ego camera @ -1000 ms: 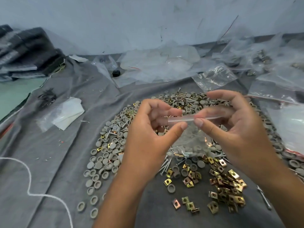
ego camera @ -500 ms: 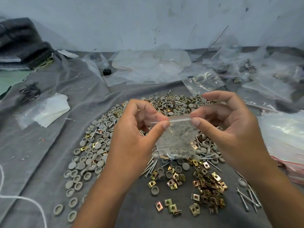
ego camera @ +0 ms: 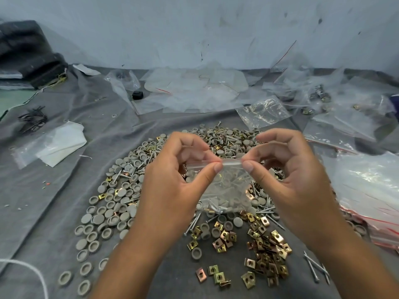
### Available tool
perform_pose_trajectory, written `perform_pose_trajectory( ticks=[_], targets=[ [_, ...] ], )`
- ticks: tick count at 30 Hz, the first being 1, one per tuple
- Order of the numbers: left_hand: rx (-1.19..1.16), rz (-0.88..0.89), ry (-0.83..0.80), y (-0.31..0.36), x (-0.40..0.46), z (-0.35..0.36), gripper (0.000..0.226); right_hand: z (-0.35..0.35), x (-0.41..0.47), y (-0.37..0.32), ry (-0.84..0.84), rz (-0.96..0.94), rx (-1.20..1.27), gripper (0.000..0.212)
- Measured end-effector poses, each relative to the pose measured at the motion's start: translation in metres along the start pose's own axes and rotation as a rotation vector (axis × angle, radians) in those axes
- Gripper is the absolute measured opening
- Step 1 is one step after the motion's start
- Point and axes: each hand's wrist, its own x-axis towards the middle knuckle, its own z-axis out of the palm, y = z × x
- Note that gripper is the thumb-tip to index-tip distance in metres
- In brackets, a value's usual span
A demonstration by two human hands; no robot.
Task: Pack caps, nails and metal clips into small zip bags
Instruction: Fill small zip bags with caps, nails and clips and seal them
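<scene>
A small clear zip bag (ego camera: 228, 186) hangs in front of me, with grey caps and nails showing at its bottom. My left hand (ego camera: 177, 186) pinches the bag's top strip between thumb and fingers. My right hand (ego camera: 291, 182) pinches the same strip just to the right, the two thumbs close together. Beneath the bag a wide heap of grey caps (ego camera: 121, 197), nails (ego camera: 228, 141) and brass-coloured metal clips (ego camera: 265, 251) is spread on the grey cloth (ego camera: 54, 212).
Empty clear bags (ego camera: 262, 112) and plastic sheets lie along the back by the wall. A stack of red-striped zip bags (ego camera: 371, 203) sits at the right. A folded plastic piece (ego camera: 51, 145), black wires (ego camera: 32, 120) and a white cord (ego camera: 26, 266) lie at the left.
My two thumbs have come closer together along the bag's top strip. The view has shifted slightly; the bag still hangs over the heap.
</scene>
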Motion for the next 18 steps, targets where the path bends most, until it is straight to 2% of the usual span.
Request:
perform_pose_trajectory(
  ticks=[3,7,16,18],
  targets=[
    [0.017,0.015,-0.006,0.0011,-0.0003,-0.0013,0.027,0.0013,-0.0006,-0.0015,-0.011,-0.022,-0.009,0.042],
    [0.064,0.02,-0.018,0.0017,-0.0012,0.0023,0.025,0.004,-0.0006,-0.0019,-0.018,-0.022,-0.009,0.039],
    [-0.028,0.021,-0.03,0.0046,-0.002,0.0036,0.033,0.004,-0.0014,-0.0013,-0.052,-0.088,-0.087,0.028],
    [-0.032,0.003,-0.042,0.004,-0.0025,0.0044,0.03,0.0045,-0.0021,-0.0009,-0.047,-0.125,-0.115,0.034]
  ],
)
